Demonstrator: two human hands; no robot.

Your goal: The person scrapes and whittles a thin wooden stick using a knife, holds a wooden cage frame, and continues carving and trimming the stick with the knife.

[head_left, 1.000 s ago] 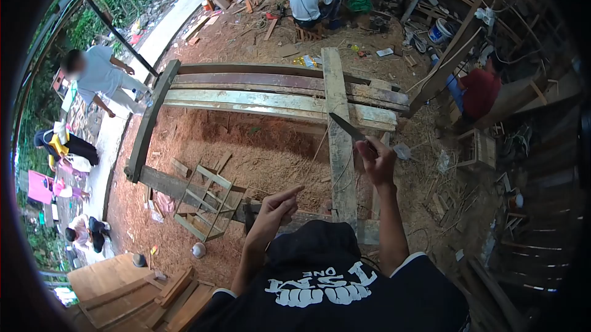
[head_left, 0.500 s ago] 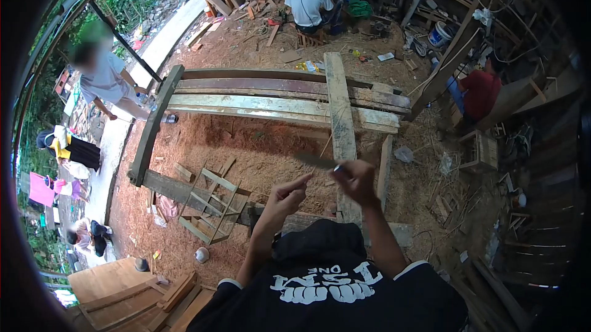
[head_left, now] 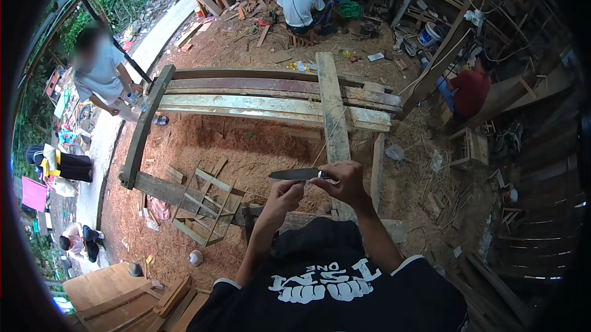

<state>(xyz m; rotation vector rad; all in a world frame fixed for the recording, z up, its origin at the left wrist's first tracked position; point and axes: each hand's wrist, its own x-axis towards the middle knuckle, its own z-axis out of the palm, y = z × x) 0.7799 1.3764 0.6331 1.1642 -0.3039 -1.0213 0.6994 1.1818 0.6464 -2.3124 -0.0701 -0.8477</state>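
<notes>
My right hand (head_left: pixel 346 181) is wrapped round the handle of a knife (head_left: pixel 294 174), whose dark blade points left. Just below that blade, my left hand (head_left: pixel 285 195) is closed, fingertips pressed together close to its edge; whatever it pinches is too small to name. A thin strip (head_left: pixel 326 142) slants up from near my right hand across an upright plank (head_left: pixel 333 120). Both hands are in front of my chest, near the lower end of this plank.
Long boards (head_left: pixel 246 103) lie across a timber frame ahead. A slatted wooden piece (head_left: pixel 208 203) stands at lower left. People sit at the back (head_left: pixel 300 6) and right (head_left: pixel 468 91); another person (head_left: pixel 101 73) stands at left. A small wooden stool (head_left: pixel 471 148) is at right.
My right hand has brought the knife down and left, from over the plank to just above my left hand. My left hand's extended index finger has curled in. The standing person has shifted slightly.
</notes>
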